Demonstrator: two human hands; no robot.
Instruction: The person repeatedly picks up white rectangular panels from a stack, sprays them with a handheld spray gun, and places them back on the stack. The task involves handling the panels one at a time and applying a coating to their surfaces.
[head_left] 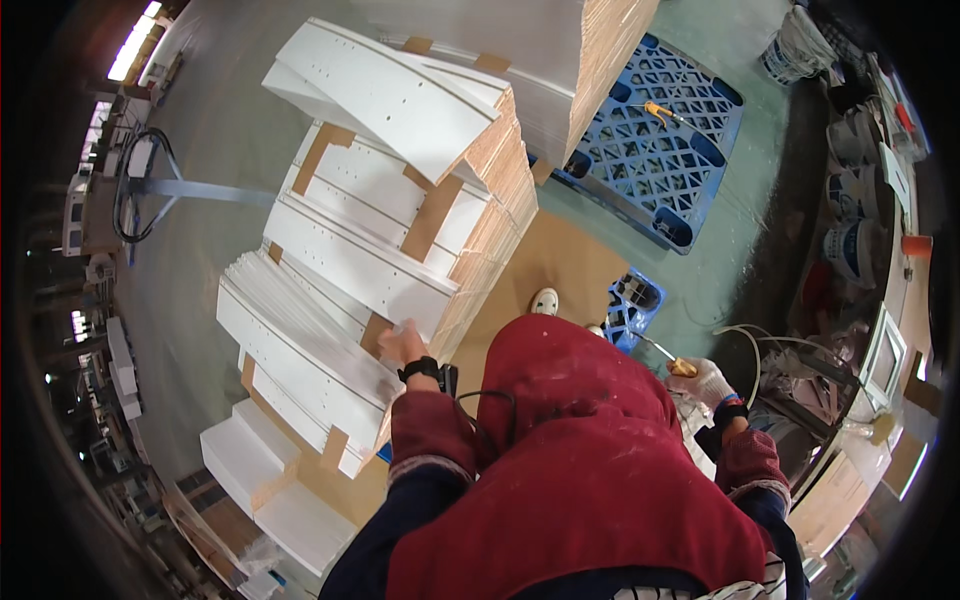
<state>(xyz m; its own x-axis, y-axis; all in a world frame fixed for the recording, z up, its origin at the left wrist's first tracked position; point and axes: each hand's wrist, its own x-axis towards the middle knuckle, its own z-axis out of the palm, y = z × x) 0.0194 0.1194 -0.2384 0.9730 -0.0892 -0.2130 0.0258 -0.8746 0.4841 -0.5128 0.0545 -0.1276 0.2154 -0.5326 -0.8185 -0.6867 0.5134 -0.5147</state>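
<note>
Beside the stacked white boards is my left hand, at the edge of a brown strip between two stacks. Its fingers are smeared by motion, and whether they touch a board is unclear. At my right side, my right hand, in a whitish glove, is closed around a tool with a yellow-orange handle and a thin metal shaft pointing forward and left. The boards have small holes along their faces and raw, wood-coloured ends. Several are fanned or tilted on the nearer stack.
Ahead lies a blue plastic pallet with an orange-yellow tool on it. Brown sheet material covers floor by my shoes. A pale hose loops near my right hand. Buckets line the right; white blocks sit lower left.
</note>
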